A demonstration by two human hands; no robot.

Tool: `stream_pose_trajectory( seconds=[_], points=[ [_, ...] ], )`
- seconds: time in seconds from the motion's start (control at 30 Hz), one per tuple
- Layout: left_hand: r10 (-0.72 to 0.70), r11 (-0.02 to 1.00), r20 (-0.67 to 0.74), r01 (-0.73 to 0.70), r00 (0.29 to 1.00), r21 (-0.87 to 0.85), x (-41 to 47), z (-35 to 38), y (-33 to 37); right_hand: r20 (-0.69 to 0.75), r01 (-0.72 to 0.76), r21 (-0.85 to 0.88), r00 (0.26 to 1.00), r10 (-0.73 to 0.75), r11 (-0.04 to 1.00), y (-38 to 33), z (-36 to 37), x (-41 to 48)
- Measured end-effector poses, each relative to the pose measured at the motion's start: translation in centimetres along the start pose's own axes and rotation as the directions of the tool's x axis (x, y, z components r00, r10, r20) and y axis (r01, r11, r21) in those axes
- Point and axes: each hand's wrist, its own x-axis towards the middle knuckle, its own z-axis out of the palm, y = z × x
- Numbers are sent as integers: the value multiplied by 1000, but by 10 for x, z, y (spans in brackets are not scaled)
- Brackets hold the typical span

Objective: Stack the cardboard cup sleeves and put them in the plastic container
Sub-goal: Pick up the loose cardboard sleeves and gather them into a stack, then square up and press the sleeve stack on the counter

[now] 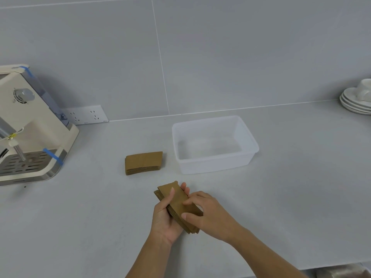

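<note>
A bundle of flat brown cardboard cup sleeves (177, 201) is held above the grey counter, near its front. My left hand (165, 219) grips the bundle from below and the left, thumb across its top. My right hand (208, 213) pinches the bundle's right end between thumb and fingers. A second stack of sleeves (143, 162) lies flat on the counter, behind the hands and to the left. The translucent plastic container (215, 164) stands to the right of that stack, with nothing visible inside it.
A cream coffee machine (30, 125) with blue tape stands at the left. A wall socket (86, 115) sits beside it. White saucers and a cup (357, 99) are stacked at the far right. A metal object (341, 272) shows at the bottom right corner.
</note>
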Motion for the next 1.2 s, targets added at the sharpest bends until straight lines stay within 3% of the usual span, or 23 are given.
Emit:
stream_pose_trajectory(
  seconds=[0.1,0.27,0.37,0.63,0.73,0.87,1.2],
  points=[
    [-41,996,10,40,999,75,-2,3,4,26,24,-5,999,-24,1000,0,-9,4],
    [-75,925,0,69,997,373,-5,11,18,-19,52,3,998,-52,999,-5,-35,16],
    [-135,892,31,108,990,439,-9,15,24,-26,112,29,993,-112,993,-12,-51,23],
    [-288,742,137,131,948,657,-17,31,24,257,153,49,953,-161,987,-25,-71,39],
    [-303,729,131,140,944,670,-17,33,22,349,106,124,926,-143,987,-27,-73,39],
    [-317,727,148,140,937,672,-17,37,21,368,108,153,916,-158,982,-23,-76,43],
    [-329,769,279,85,902,634,-23,31,49,224,83,367,959,-175,927,-15,-87,56]
  ],
)
